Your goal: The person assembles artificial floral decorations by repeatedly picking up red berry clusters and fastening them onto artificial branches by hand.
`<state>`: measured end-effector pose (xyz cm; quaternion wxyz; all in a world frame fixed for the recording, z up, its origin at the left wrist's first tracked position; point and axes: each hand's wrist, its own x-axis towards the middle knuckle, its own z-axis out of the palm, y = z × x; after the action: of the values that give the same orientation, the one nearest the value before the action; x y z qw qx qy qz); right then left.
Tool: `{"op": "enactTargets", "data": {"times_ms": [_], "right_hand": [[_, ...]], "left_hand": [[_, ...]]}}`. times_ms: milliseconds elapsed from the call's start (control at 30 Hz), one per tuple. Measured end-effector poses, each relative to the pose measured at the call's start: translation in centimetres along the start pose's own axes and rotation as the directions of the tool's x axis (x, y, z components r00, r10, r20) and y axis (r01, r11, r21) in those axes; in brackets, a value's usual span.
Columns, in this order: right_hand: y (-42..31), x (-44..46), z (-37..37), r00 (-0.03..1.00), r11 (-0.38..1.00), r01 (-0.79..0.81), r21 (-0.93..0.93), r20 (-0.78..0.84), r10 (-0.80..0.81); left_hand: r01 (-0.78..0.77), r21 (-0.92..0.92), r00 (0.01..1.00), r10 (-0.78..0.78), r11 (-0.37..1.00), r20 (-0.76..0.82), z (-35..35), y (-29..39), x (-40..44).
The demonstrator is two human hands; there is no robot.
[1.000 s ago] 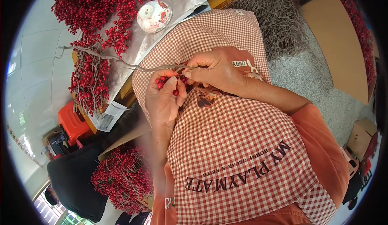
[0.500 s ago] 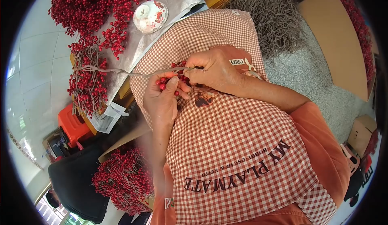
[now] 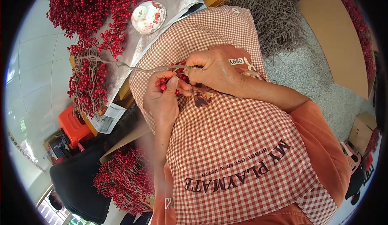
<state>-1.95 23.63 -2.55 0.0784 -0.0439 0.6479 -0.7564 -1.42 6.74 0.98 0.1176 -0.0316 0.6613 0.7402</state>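
My left hand is closed on a sprig of red berries, pinched between thumb and fingers. Close beside it, my right hand is shut on one end of a thin brown twig stem. The twig runs leftward past the fingertips of my left hand and out over the table's edge. More berries show between the two hands, partly hidden by the fingers. Both hands are over my checked apron. Where sprig and twig meet is covered by my fingers.
At upper left a big pile of red berry stems lies on the covered table, near an upturned patterned bowl. A heap of bare twigs is at upper right, next to a cardboard sheet. More berry stems are at lower left.
The twig's left part has tilted, its free end now slightly higher and its middle lower. Both hands keep almost the same place and grip.
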Motion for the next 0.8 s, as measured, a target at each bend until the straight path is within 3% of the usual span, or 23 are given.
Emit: {"op": "enactTargets", "data": {"times_ms": [233,400,600,800], "right_hand": [[0.33,0.00,0.10,0.998,0.998,0.052,-0.030,-0.025,-0.052],[0.46,-0.16,0.19,0.995,0.991,0.098,-0.086,-0.027,-0.100],[0.95,-0.23,0.32,0.988,0.987,0.154,-0.054,-0.013,-0.155],[0.49,-0.21,0.59,0.997,0.997,0.073,0.023,0.015,-0.073]], "left_hand": [[-0.014,0.114,1.000,0.017,0.993,-0.024,0.53,-0.10,-0.18],[-0.090,0.298,0.994,0.104,0.950,-0.032,0.65,-0.58,-0.46],[-0.014,0.134,1.000,0.012,0.991,0.011,0.28,-0.64,-0.53],[0.027,0.092,0.999,-0.031,0.995,0.036,-0.03,-0.57,-0.70]]}}
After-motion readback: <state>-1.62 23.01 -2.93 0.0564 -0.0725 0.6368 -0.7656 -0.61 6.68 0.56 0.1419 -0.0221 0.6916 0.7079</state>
